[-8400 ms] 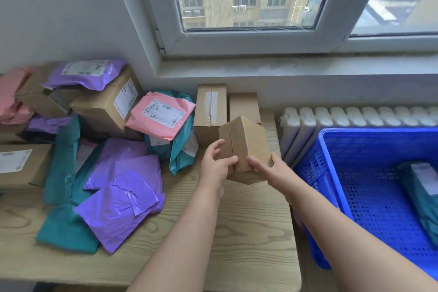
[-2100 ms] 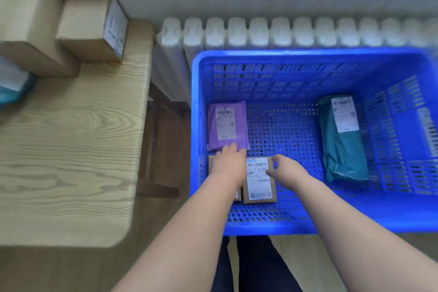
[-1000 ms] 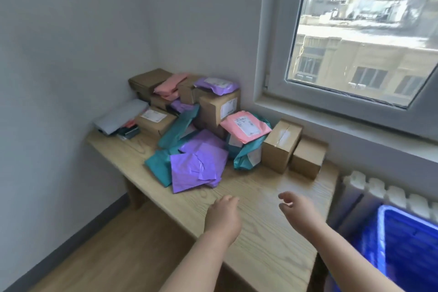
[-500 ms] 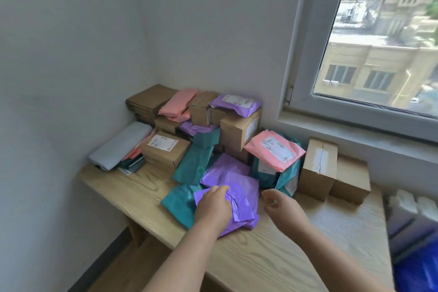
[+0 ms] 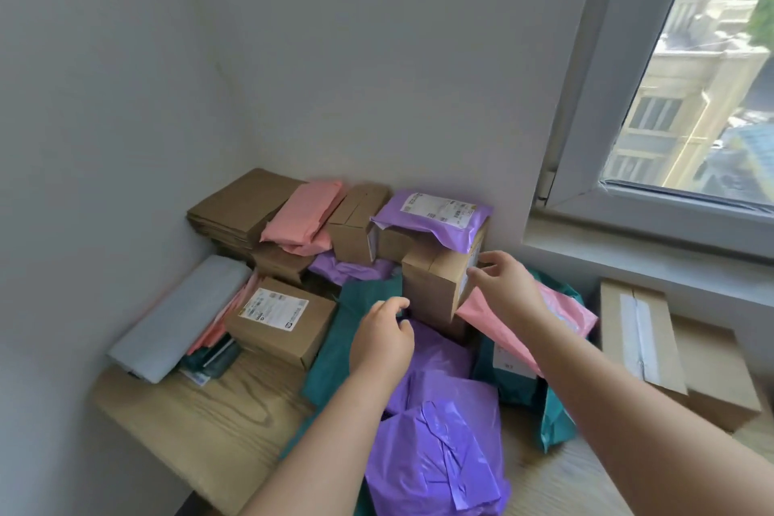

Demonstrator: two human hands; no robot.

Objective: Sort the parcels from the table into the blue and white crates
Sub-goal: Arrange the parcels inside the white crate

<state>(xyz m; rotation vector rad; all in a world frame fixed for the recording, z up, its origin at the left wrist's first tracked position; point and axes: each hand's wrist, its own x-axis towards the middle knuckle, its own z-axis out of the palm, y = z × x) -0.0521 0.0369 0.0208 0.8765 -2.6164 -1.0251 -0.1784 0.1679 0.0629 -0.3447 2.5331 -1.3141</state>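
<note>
Head view: we are reaching for the next parcel. Our right hand [image 5: 509, 289], fingers spread and empty, is at the labelled side of the cardboard box [image 5: 433, 285] near the table's [image 5: 188, 419] back edge. Our left hand [image 5: 383, 337], loosely curled and empty, nears its lower left. Next we should grip both sides and lift, minding the purple mailer [image 5: 435, 214] on top. Earlier the left hand rested on the crumpled purple bag [image 5: 439, 465].

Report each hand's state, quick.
Left hand: fingers curled beside the cardboard box; grip cannot be told.
Right hand: open, fingers spread at the cardboard box's labelled side.
</note>
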